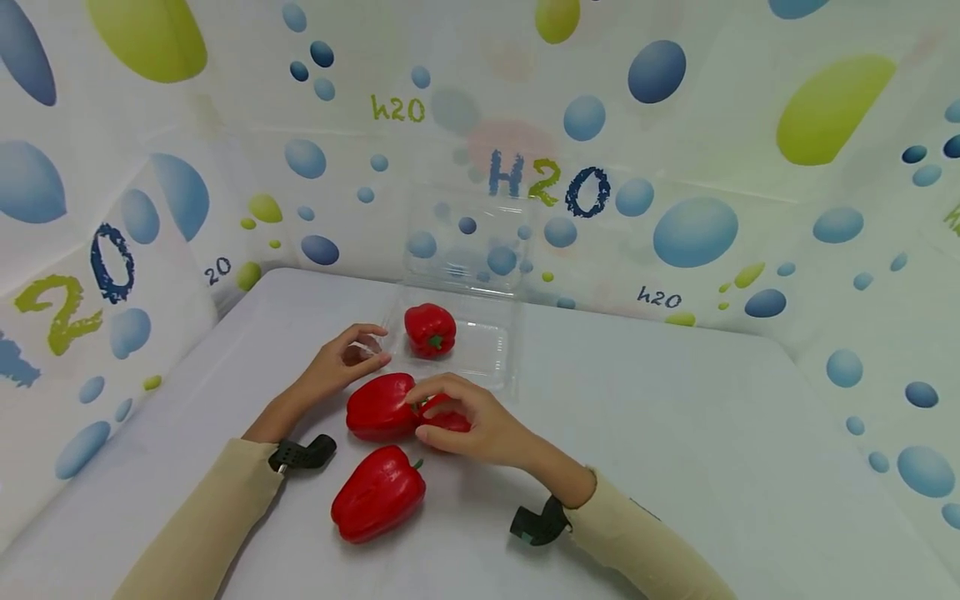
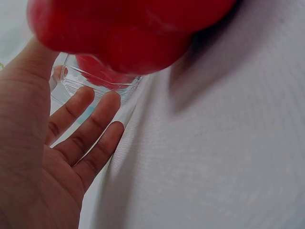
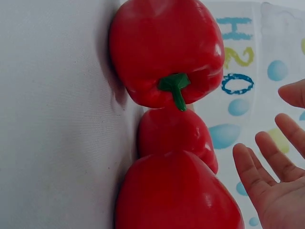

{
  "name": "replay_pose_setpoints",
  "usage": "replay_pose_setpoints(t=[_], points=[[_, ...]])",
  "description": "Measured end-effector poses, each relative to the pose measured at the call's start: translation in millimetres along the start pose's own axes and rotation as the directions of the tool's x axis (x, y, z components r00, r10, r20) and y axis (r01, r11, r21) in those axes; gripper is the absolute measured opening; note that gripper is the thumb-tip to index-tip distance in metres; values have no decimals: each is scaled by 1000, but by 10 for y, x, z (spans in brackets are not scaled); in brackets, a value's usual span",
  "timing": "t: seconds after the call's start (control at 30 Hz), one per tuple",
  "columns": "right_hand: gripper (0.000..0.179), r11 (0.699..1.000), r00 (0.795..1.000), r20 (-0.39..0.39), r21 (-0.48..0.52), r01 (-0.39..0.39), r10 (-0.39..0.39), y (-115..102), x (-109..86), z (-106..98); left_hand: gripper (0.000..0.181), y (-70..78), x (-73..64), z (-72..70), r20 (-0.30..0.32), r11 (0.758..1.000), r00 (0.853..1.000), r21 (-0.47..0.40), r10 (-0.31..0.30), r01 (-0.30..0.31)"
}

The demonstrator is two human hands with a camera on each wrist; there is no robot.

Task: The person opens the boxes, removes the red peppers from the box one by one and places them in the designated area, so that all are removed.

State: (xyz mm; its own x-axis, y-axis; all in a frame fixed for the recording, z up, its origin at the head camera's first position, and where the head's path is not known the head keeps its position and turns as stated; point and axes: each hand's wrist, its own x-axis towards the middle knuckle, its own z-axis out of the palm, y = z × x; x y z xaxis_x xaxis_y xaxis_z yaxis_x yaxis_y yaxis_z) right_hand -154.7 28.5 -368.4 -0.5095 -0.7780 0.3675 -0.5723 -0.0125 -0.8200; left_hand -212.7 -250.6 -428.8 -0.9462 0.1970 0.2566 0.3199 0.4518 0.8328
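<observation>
A red bell pepper [image 1: 430, 330] sits in the left part of an open clear plastic clamshell box [image 1: 480, 375]. My left hand [image 1: 348, 358] is at the box's left side, its fingers extended beside the clear wall [image 2: 71, 78] in the left wrist view. My right hand [image 1: 472, 421] is above another bell pepper [image 1: 448, 414], partly covering it in the head view; its fingers are spread, and the right wrist view shows them apart from the peppers. Left of that one lies a third bell pepper [image 1: 378, 407]. Nearest me is one more bell pepper [image 1: 378, 493], with a green stem [image 3: 176, 88].
The box's clear lid [image 1: 465, 242] stands raised at the back, against a white curtain [image 1: 465, 108] printed with blue and green spots. A white cloth covers the table [image 1: 637, 433]. Both wrists carry dark camera mounts [image 1: 303, 452].
</observation>
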Motion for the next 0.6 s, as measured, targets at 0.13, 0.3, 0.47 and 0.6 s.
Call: replay_pose_setpoints(t=[0.13, 0.3, 0.47, 0.6], points=[[41, 999, 999, -29, 26, 33, -32, 27, 5, -21, 46, 11, 10, 8, 2, 1000, 1000, 4, -7, 7], [44, 998, 996, -65, 21, 62, -61, 52, 22, -51, 45, 188, -30, -3, 4, 1000, 1000, 4, -3, 3], [43, 999, 993, -106, 15, 50, -48, 81, 36, -94, 45, 416, -90, -24, 14, 1000, 1000, 16, -18, 18], [43, 998, 990, -132, 20, 59, -56, 107, 59, -147, 44, 486, -104, -25, 18, 999, 999, 22, -33, 32]])
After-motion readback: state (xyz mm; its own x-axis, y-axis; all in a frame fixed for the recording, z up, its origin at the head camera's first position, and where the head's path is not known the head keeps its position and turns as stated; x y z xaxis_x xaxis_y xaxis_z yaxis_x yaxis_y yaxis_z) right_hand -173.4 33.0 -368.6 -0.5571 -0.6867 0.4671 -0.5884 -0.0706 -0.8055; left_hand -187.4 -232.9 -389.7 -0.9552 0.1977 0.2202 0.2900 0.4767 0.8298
